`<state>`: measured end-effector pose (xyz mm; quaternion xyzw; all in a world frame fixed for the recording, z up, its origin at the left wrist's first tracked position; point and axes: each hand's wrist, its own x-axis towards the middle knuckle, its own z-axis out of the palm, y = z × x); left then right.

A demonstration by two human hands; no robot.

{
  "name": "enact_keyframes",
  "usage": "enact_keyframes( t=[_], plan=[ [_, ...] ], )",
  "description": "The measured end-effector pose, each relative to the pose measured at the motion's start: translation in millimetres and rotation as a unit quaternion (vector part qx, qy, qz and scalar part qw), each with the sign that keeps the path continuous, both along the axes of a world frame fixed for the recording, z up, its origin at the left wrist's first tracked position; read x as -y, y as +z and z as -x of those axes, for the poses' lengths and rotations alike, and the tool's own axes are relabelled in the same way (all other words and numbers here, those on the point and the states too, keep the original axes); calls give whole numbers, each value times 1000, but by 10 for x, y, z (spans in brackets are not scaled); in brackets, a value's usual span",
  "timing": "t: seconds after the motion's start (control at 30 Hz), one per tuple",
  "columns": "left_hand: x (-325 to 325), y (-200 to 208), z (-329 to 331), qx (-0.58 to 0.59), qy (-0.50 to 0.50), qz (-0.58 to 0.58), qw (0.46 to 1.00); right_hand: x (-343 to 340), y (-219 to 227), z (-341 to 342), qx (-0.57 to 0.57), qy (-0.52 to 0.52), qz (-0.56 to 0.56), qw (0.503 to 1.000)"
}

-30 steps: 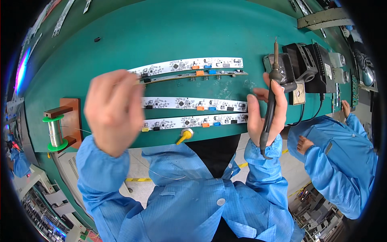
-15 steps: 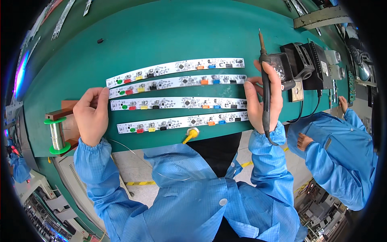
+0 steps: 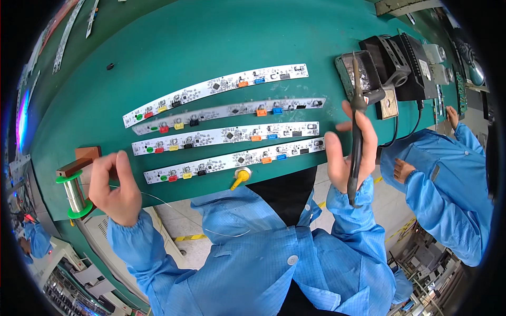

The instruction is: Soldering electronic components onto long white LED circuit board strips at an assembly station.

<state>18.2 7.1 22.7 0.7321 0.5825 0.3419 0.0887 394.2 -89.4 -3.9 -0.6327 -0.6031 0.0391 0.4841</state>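
Note:
Several long, narrow white circuit boards lie in a fanned stack of rows on the green table mat: a top board, a slightly blurred second board, a third board and a nearest board. Each carries coloured connectors. My right hand grips a black-handled soldering iron, tip upward, its thumb held apart near the boards' right ends. Off the boards' left ends, my left hand is raised with thumb and forefinger apart, nothing visible between them. Solder wire passes by it.
A solder spool stands on a brown holder at left. A yellow plug sits at the near mat edge. At right are a soldering-tip tray, a black station and a co-worker in blue.
Both hands have drawn away from the ends of the second board, the left toward the spool and the right outward with the iron. The view has shifted slightly.

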Motion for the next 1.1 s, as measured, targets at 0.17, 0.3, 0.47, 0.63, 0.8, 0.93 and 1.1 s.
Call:
enact_keyframes(
  t=[0.17, 0.3, 0.47, 0.63, 0.8, 0.93, 1.1],
  plan=[
    [231, -69, 35, -32, 34, 80, 996, 144, -93, 41, 19, 10, 47, 999],
    [76, -117, 33, -63, 33, 6, 997, 49, -63, 61, 4, 2, 34, 999],
    [-336, -152, 44, 67, 8, 109, 992, -262, 1, 53, -26, -27, 27, 999],
    [-480, -232, 30, 154, -31, 170, 973, -461, 24, 59, -38, -24, 49, 998],
    [-423, -232, -10, 162, -29, 166, 972, -494, 33, 90, -82, -30, 55, 995],
    [-365, -258, -21, 190, -13, 162, 968, -537, 38, 86, -84, -28, 55, 995],
    [-277, -195, -86, 106, 3, 108, 988, -566, 10, 63, 8, -48, 37, 998]
  ],
)
